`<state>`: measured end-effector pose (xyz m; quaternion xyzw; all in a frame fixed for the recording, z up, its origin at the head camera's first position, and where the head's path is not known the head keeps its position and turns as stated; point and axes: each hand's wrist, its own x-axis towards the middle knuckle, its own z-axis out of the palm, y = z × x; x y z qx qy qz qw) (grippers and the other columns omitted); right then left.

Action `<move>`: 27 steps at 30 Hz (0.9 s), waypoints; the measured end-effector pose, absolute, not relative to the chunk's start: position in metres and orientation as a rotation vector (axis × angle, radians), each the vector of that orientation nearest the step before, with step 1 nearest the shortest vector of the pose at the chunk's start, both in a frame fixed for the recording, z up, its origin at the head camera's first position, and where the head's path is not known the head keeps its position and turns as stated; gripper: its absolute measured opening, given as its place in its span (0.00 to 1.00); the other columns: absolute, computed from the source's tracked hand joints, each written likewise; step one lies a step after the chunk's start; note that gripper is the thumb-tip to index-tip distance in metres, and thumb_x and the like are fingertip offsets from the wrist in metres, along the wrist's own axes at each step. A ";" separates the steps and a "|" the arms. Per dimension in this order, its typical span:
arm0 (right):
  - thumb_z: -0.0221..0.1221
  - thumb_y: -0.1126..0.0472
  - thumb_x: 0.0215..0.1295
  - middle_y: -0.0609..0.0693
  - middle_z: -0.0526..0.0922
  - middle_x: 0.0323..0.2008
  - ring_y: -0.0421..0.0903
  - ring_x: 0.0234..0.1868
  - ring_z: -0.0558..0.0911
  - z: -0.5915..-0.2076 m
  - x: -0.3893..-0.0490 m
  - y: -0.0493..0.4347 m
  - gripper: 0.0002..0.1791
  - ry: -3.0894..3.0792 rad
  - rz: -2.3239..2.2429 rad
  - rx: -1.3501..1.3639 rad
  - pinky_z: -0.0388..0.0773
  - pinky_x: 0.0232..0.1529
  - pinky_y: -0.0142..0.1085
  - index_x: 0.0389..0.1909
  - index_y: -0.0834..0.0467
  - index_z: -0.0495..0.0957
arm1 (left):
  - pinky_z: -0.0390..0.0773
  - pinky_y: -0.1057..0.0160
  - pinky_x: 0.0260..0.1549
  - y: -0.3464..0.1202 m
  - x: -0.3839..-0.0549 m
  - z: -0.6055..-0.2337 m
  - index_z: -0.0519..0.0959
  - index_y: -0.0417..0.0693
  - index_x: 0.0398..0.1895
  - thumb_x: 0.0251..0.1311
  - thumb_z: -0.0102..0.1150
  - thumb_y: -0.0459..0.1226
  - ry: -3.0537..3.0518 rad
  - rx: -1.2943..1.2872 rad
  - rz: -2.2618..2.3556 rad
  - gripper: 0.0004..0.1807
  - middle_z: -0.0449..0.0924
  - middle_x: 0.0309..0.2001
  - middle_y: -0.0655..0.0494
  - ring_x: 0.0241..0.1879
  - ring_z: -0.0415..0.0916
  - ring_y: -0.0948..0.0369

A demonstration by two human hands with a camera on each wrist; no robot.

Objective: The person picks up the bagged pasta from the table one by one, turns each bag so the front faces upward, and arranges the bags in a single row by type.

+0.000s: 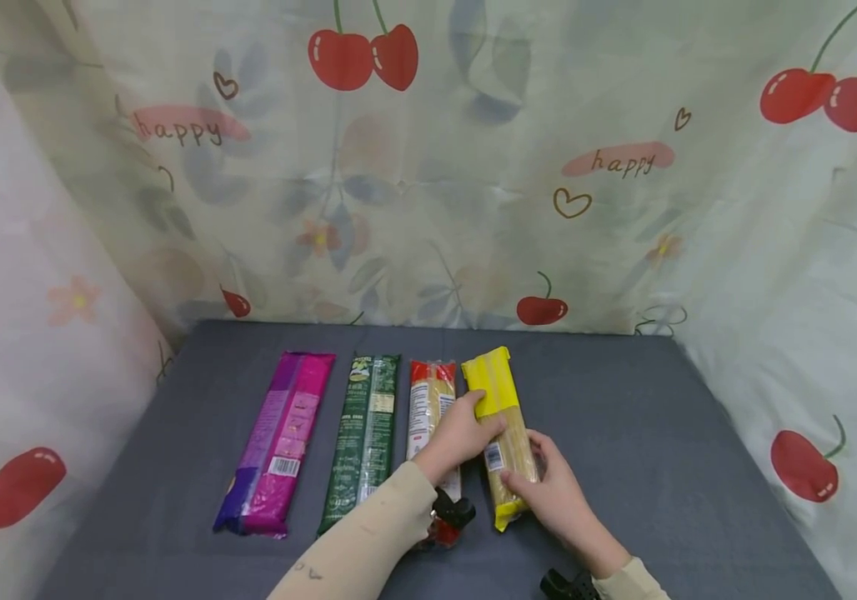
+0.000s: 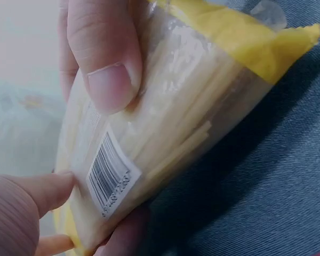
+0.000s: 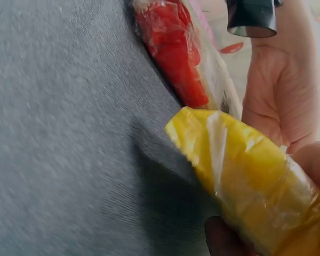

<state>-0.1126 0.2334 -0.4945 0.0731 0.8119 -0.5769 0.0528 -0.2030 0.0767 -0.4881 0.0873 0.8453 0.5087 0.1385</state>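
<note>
Both hands hold a yellow-ended clear spaghetti pack (image 1: 509, 425), tilted, its pale strands and barcode label (image 2: 113, 173) showing. My left hand (image 1: 462, 433) reaches across from the left and grips its upper left part, thumb on the face. Lower down on the right side, my right hand (image 1: 552, 487) grips it with the thumb on the face and fingers behind the edge. The right wrist view shows the yellow end (image 3: 245, 165) above a dark shadow on the cloth. Left of it lies a red-and-clear spaghetti pack (image 1: 419, 408), partly hidden by the left hand and wrist.
A dark green pack (image 1: 357, 425) and a pink-and-purple pack (image 1: 286, 442) lie farther left on the grey cloth-covered table (image 1: 623, 433). Pale cherry-print curtains (image 1: 443, 242) stand behind and along both sides. Black straps with small cameras sit on both wrists.
</note>
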 end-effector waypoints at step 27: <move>0.71 0.74 0.46 0.57 0.78 0.54 0.58 0.42 0.79 -0.475 -0.109 0.208 0.37 3.574 -0.109 -0.732 0.81 0.37 0.47 0.62 0.60 0.73 | 0.82 0.60 0.33 0.075 -0.213 -0.478 0.56 0.41 0.72 0.63 0.59 0.51 1.825 -0.077 1.974 0.41 0.79 0.44 0.46 0.33 0.83 0.56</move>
